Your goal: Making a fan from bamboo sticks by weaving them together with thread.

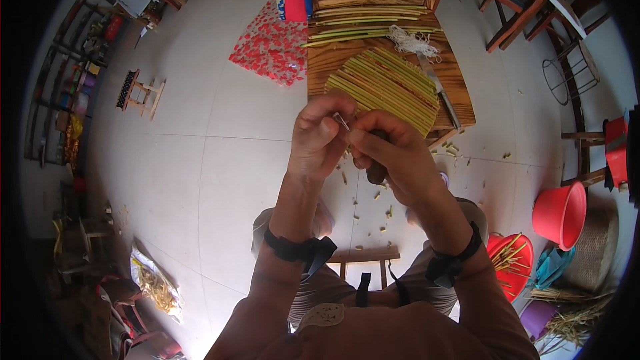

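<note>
My left hand [320, 135] and my right hand [392, 147] meet in front of the chair seat. A short piece of white thread [341, 121] runs between their fingertips, with the left fingers curled around it. Against the right palm rests a tool's dark rounded handle [376, 174]; its working end is hidden by the fingers. Just beyond both hands lies a flat mat of green-yellow plant stalks [385, 90], trimmed to a many-sided outline. A knife [447, 105] sits along the mat's right side. A loose bundle of white string [414, 42] touches the blade's far end.
Loose long stalks [370, 32] lie across the back of the wooden seat [325, 60]. Stalk offcuts [389, 212] litter the floor. On the right stand a red bucket [555, 215] and a red basin [522, 265] holding stalks. A small stool [142, 94] is far left.
</note>
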A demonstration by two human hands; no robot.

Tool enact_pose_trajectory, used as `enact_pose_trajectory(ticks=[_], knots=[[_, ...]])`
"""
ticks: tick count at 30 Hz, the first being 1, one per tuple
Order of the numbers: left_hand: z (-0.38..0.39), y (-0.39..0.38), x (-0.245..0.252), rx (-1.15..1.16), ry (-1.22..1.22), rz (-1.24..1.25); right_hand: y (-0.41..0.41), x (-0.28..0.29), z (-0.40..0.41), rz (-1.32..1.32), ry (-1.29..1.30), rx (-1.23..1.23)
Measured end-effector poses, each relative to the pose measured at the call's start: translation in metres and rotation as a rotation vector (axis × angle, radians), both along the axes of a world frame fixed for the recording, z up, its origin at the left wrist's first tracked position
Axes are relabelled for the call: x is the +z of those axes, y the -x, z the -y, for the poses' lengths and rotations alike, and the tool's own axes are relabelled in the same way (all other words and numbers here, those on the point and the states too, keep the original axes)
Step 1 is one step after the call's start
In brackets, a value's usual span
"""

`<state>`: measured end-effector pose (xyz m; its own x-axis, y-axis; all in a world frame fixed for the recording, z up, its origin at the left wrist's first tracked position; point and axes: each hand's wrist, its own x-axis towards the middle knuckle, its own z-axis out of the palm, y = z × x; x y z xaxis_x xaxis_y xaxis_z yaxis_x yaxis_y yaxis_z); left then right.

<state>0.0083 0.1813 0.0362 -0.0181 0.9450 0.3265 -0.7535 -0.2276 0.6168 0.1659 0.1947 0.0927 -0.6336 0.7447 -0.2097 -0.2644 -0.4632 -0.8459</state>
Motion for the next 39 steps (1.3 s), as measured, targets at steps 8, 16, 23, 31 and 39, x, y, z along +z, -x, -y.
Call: enact_pose_trajectory(ticks=[8,16,23,31,39], knots=[[0.001,-0.005,0.012,-0.049,0.146,-0.011,0.001,-0.003,-0.004,-0.003,-0.143,-0.108],[0.003,-0.003,0.015,-0.012,0.185,-0.059,-0.002,0.001,-0.007,0.03,-0.095,-0.062],[0.006,-0.002,0.018,0.101,0.306,-0.256,-0.015,0.001,-0.023,0.263,-0.421,-0.249],[0.006,-0.002,0.02,-0.005,0.278,-0.399,-0.024,-0.006,-0.027,0.356,-0.529,-0.104],[0.006,-0.005,0.021,-0.049,0.32,-0.394,-0.027,-0.004,-0.027,0.36,-0.521,-0.072]])
